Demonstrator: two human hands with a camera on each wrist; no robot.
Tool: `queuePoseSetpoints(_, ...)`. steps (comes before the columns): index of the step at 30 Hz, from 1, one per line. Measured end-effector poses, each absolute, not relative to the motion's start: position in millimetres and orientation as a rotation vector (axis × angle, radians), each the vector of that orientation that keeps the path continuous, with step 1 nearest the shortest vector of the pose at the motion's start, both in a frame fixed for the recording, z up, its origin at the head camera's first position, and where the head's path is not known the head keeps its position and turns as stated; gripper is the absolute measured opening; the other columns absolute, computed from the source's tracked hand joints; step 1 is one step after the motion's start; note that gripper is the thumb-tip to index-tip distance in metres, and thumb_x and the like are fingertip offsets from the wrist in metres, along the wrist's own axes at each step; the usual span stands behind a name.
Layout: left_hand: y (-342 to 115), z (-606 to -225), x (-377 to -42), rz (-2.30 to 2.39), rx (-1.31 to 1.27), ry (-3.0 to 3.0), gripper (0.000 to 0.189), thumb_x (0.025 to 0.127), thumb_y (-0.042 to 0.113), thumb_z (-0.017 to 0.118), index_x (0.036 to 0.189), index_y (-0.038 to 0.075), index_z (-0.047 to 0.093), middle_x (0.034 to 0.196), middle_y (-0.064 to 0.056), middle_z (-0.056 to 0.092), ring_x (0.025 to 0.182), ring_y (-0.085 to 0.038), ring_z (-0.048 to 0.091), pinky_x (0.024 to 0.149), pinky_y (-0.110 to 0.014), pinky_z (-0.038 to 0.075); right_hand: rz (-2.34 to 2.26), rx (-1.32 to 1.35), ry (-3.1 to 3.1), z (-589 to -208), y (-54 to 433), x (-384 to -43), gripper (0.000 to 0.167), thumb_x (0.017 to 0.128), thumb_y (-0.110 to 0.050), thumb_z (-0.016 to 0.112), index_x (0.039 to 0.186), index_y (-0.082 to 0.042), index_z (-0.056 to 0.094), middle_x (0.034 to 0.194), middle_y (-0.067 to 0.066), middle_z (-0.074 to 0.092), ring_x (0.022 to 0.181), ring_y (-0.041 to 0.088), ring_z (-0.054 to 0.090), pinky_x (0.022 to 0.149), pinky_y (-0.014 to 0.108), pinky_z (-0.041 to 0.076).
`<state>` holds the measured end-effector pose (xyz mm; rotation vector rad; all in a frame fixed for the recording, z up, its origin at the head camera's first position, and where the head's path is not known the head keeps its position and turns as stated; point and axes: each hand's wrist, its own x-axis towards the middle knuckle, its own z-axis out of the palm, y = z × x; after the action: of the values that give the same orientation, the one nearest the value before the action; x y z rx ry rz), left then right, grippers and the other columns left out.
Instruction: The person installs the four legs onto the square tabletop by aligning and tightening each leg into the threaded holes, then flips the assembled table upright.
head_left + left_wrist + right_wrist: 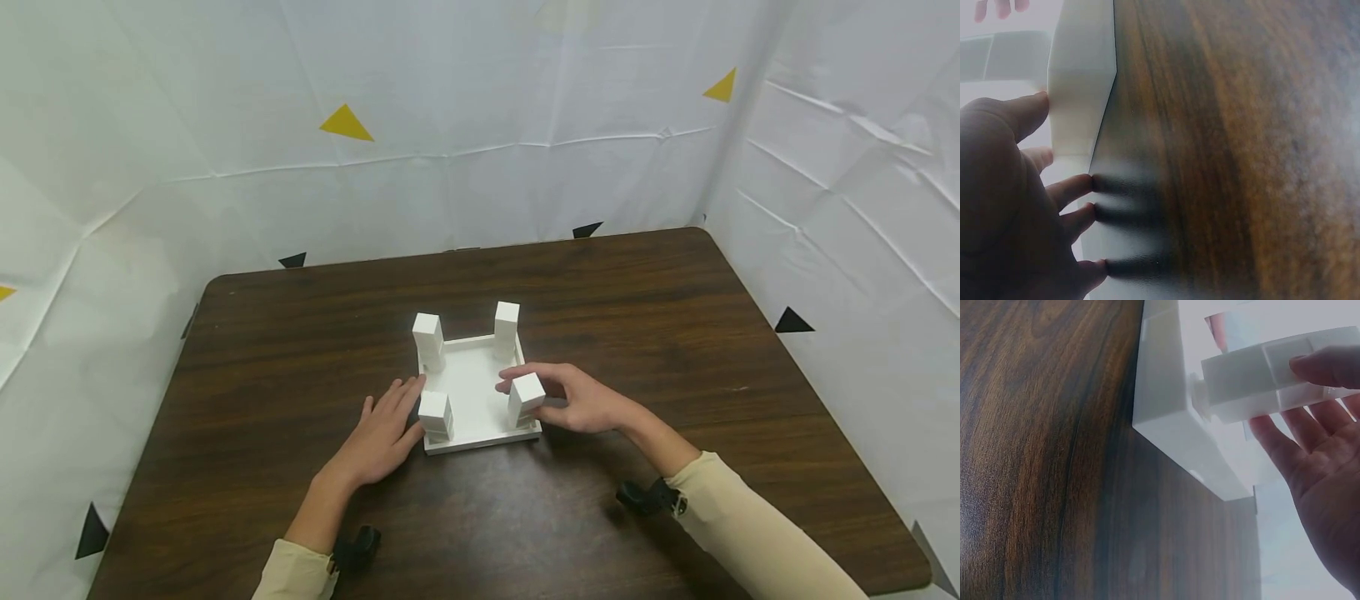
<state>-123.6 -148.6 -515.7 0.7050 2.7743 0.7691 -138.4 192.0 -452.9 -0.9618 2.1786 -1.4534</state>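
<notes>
A white square panel (pixel 477 392) with a low raised rim lies on the table, and white square posts stand upright at its corners. My right hand (pixel 581 400) grips the near-right post (pixel 527 393) between thumb and fingers. In the right wrist view that post (pixel 1241 381) looks slightly tilted, with a narrower neck between it and the panel's corner. Beside the panel's left edge, my left hand (pixel 381 437) lies with fingers extended, close to the near-left post (pixel 435 412). Its thumb and fingertips touch the panel's side wall (pixel 1079 75) in the left wrist view.
The far-left post (pixel 428 337) and far-right post (pixel 506 325) stand at the panel's back corners. Dark wood-grain table (pixel 315 333) surrounds the panel. White sheeting (pixel 450 100) with yellow and black triangles hangs behind and at the sides.
</notes>
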Motion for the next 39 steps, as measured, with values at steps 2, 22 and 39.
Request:
queuePoseSetpoints(2,-148.3,-515.7,-123.6,0.768,0.701,2.773,0.067,0.103,0.035,0.048,0.159,0.02,0.015,0.161,-0.011,0.023,0.148,-0.034,0.015,0.109,-0.07,0.009,-1.424,-0.953,2.197,-451.9,193.3,-138.9,0.059,0.085,0.011,0.065,0.14,-0.008,0.052,0.136,-0.001,0.059,0.127,0.018,0.052,0.107,0.038,0.04)
queuePoseSetpoints(22,-147.4,-512.6,-123.1,0.759,0.699,2.777,0.067,0.102,0.034,0.049,0.159,0.018,0.017,0.16,-0.012,0.025,0.148,-0.035,0.016,0.109,-0.07,0.009,-1.409,-0.811,2.334,-455.6,189.4,-139.1,0.056,0.071,-0.017,0.09,0.119,-0.011,0.061,0.118,0.008,0.061,0.105,0.023,0.059,0.089,0.041,0.053)
queuePoseSetpoints(39,-148.6,-515.7,-122.4,0.797,0.745,2.788,0.065,0.102,0.032,0.048,0.158,0.017,0.019,0.159,-0.014,0.027,0.146,-0.038,0.019,0.108,-0.072,0.012,-1.497,-1.028,2.064,-453.8,195.4,-144.8,0.058,0.086,0.011,0.066,0.14,-0.005,0.05,0.132,0.008,0.061,0.126,0.023,0.054,0.105,0.032,0.042)
